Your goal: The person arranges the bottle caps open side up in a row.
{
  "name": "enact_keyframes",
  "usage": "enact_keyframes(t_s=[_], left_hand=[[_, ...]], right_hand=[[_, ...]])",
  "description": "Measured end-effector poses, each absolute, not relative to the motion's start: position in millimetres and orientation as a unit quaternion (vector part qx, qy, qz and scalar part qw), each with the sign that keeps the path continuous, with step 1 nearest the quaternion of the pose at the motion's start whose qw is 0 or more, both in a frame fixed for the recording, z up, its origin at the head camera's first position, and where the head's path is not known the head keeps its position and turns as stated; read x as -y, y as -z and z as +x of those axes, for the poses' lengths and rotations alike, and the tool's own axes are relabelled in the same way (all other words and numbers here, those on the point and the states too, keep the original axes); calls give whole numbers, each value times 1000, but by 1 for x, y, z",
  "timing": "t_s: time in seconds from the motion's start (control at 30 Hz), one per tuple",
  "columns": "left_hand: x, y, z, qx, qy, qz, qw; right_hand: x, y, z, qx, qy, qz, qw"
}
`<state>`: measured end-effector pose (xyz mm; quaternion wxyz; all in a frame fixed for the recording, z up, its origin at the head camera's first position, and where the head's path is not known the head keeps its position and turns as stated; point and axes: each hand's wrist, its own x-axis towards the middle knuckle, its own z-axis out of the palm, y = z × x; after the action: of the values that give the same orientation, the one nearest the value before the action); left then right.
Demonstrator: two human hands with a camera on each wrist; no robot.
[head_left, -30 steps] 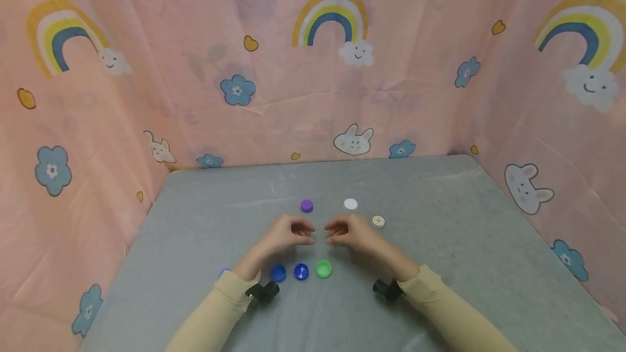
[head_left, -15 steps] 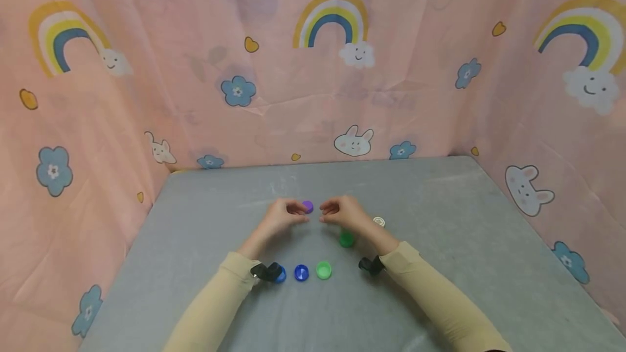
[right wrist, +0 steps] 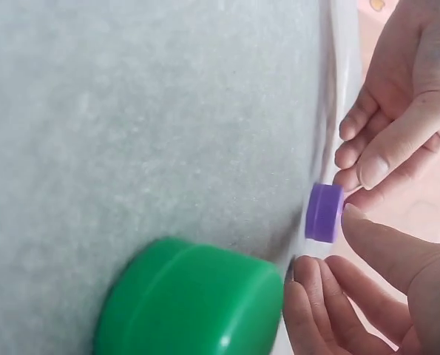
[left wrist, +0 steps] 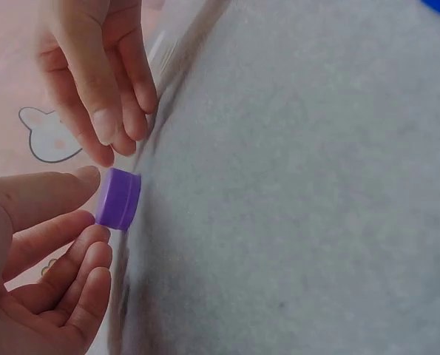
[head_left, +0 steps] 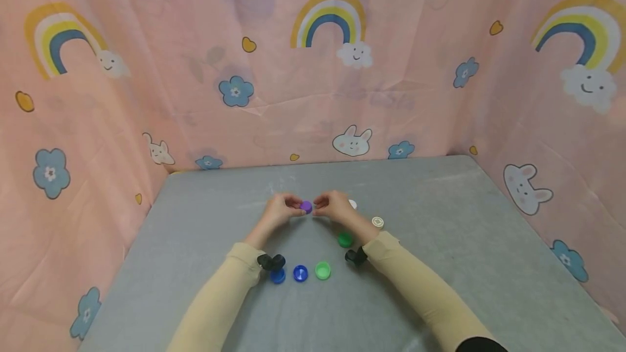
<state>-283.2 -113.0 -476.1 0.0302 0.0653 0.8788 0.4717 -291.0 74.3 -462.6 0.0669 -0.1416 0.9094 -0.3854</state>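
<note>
A purple bottle cap (head_left: pixel 306 207) sits on the grey table between my two hands. My left hand (head_left: pixel 281 209) has its thumb and forefinger tips right at the cap's left side; in the left wrist view the purple cap (left wrist: pixel 119 200) is just past those tips, and I cannot tell whether they touch it. From the other side my right hand (head_left: pixel 335 207) reaches over, fingers loosely bent and holding nothing. Its thumb tip is close to the purple cap (right wrist: pixel 325 213) in the right wrist view. A white cap (head_left: pixel 352 204) is partly hidden behind the right hand.
Under the right forearm lies a dark green cap (head_left: pixel 345 240), large in the right wrist view. A cream patterned cap (head_left: pixel 377 222) is farther right. Nearer me are a light green cap (head_left: pixel 323 270), a dark blue cap (head_left: pixel 300 273) and a blue cap (head_left: pixel 277 276). Pink patterned cloth (head_left: pixel 274 129) encloses the table.
Both hands have moved forward across the table and closed in around the purple cap, which stays in place. The dark green cap has come into view from beneath the right arm.
</note>
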Motion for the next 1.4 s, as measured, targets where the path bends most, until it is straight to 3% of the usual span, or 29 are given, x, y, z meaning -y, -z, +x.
enact_keyframes(t_s=[0.97,1.4], left_hand=[[111,482,-289,-893,-447,47,32],[109,470,-280,-889,-452,67,22]], right_hand=[[-58,475,-302,-934,334,-118,49],[-61,460,-288,-912,383,-141,47]])
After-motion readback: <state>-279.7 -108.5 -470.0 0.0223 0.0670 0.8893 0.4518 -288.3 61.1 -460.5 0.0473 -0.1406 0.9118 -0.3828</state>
